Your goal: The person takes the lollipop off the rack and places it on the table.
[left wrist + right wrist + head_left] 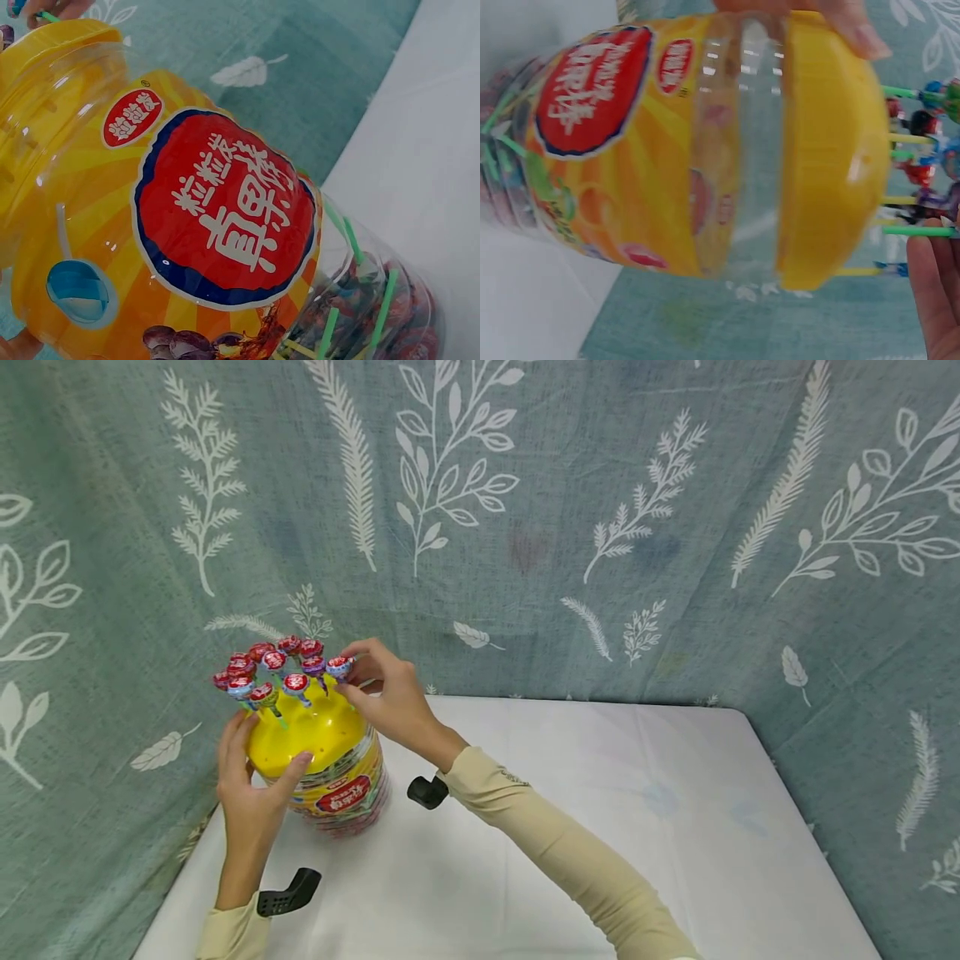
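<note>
A clear plastic candy jar [348, 797] with a yellow and red label stands at the left of the table. Its yellow domed lid [315, 731] has several wrapped lollipops [296, 683] standing upright on their sticks. My left hand [251, 789] holds the jar at the lid, thumb at the front and fingers on the left side. At the lid's right edge my right hand [397, 693] pinches a blue and red lollipop [340, 667] by its wrapped head. Its green stick [919, 231] meets the lid in the right wrist view.
More lollipops [401, 322] lie inside the jar's lower part. The jar stands on a white-covered table [600, 827]. Behind it hangs a green-grey cloth [525, 543] with white leaf prints, which also runs along both sides.
</note>
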Demonstrator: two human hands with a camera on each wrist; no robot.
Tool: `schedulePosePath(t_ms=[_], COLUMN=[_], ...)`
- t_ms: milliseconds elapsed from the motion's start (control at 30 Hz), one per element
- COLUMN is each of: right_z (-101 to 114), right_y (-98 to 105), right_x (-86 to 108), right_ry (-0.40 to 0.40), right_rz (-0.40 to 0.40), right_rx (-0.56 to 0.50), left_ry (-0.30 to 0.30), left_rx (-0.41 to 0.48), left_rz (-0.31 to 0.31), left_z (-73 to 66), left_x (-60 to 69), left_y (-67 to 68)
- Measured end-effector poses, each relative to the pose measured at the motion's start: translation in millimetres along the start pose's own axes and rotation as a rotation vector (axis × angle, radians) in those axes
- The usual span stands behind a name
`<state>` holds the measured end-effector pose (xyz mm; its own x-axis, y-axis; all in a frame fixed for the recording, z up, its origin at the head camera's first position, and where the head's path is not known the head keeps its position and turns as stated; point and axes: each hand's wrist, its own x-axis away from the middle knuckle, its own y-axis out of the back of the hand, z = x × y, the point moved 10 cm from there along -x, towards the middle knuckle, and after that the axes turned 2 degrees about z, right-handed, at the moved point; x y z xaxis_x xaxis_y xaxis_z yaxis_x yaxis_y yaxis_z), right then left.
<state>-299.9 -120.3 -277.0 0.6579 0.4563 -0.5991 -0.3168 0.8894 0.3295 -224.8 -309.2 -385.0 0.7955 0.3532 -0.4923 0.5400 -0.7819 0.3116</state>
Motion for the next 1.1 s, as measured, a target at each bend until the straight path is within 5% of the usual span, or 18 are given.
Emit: schedulePosePath(t_ms=[167, 467, 833, 1100], right_z=[33, 23, -12, -65], right_y=[24, 49, 65, 67], right_x=[3.1, 7.4, 25.7, 40.9], right_ry=[0.0, -0.062, -0.208, -0.305], right_rz=[-0.014, -0.05, -0.074, -0.103], right_rx=[-0.019, -0.055, -0.063, -0.105], left_ry=[-0.01, -0.019, -0.038, -0.031], left_rx=[0.014, 0.006, 0.002, 0.0], left_rz=[0.007, 0.016, 0.021, 0.023], left_z=[-0.9, -1.9, -2.5, -2.0], left_x=[0.6, 1.6, 1.9, 3.0], left_y=[-3.0, -3.6, -4.4, -4.6])
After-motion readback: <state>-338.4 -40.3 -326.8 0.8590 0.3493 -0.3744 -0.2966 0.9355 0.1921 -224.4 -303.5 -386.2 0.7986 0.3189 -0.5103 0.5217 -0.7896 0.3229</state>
